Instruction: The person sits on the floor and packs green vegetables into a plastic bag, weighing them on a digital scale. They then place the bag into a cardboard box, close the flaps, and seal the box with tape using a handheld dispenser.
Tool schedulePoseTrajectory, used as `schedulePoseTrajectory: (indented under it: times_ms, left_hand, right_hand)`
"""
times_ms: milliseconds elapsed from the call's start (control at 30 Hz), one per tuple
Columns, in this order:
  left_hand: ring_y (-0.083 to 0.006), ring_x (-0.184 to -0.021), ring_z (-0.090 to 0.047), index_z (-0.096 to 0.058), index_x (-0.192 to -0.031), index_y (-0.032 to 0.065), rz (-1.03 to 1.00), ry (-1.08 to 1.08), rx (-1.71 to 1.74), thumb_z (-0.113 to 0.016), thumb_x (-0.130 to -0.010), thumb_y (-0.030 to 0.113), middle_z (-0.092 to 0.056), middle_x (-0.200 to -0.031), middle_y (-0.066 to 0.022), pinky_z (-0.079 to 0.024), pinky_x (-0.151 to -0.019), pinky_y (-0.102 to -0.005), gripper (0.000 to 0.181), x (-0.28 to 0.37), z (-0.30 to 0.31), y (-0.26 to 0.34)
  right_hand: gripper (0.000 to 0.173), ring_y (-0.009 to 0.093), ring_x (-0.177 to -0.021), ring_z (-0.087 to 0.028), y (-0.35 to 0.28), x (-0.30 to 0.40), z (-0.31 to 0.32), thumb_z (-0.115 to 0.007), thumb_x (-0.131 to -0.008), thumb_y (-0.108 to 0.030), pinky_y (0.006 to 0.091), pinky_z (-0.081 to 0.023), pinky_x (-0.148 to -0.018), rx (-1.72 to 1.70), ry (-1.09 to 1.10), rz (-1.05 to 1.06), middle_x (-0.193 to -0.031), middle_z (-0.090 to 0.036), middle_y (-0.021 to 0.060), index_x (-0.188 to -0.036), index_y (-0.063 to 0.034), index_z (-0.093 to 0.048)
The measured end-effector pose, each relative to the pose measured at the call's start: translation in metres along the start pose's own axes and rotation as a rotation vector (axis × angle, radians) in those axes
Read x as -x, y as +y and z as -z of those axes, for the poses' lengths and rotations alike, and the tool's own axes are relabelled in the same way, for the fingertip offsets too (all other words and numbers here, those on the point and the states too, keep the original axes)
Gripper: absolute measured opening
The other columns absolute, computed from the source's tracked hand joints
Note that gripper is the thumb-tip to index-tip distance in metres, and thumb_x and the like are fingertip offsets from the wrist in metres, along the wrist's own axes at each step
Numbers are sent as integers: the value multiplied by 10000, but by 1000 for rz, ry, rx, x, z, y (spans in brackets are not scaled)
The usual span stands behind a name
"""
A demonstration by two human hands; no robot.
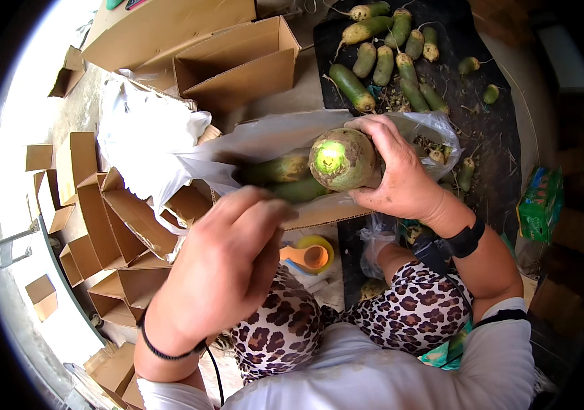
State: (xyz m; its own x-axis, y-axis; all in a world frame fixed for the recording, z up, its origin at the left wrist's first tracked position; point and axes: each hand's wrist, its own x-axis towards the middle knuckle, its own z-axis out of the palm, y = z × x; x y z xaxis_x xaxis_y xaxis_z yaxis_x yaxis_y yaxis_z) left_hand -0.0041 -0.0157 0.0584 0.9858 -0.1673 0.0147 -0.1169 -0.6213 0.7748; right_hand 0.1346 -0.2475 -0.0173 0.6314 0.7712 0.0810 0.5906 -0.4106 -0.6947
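Observation:
My right hand [399,169] grips a large green radish [343,159], its cut-looking bright green end turned up towards me. Below it, a cardboard box lined with a clear plastic bag [292,128] holds more green radishes [297,189] lying on their sides. My left hand [230,246], blurred, is over the near left side of that box; its fingers are bent and whether it holds anything cannot be told. More green radishes [351,87], some with thin roots, lie on a black sheet [492,133] beyond the box.
Open cardboard boxes [235,66] stand beyond and to the left [118,220]. White plastic bags [138,133] lie left of the lined box. A yellow tape roll [329,254] and an orange object [297,254] are by my knees. A green package [540,205] sits at right.

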Motion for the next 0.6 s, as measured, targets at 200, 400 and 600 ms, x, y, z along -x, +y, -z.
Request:
schedulePoseTrajectory:
  times_ms: [200,400,600]
  left_hand:
    - [-355,-938,-661,-704,-930,25,206,-738,-473,-549,-826,62,-690,-966,-185,-535,-792,-402,190,-80,-79,-91]
    - [-317,-1112,-559,-565,-1155,51,231,-651,57,-469,-911,166,-570,-1191,-153,-439,-949,-422,286,-109,-148,-149]
    - [-279,-1286,-457,-426,-1380,78,288,-559,566,-390,-996,271,-450,-1416,-122,-342,-1107,-443,431,-111,-177,-165]
  right_hand:
    - [798,353,-1195,-492,9,13,5,-802,-582,-93,408,-396,-1031,-13,137,1,-1247,-486,175,-1287,-21,-436]
    - [812,372,-1192,-496,20,24,3,-820,-586,-110,418,-396,-1033,-63,193,9,-1249,-492,199,-1285,-1,-420]
    - [801,384,-1191,-481,28,25,-2,-796,-605,-111,430,-403,-1031,-76,170,21,-1251,-483,203,-1304,-29,-413]
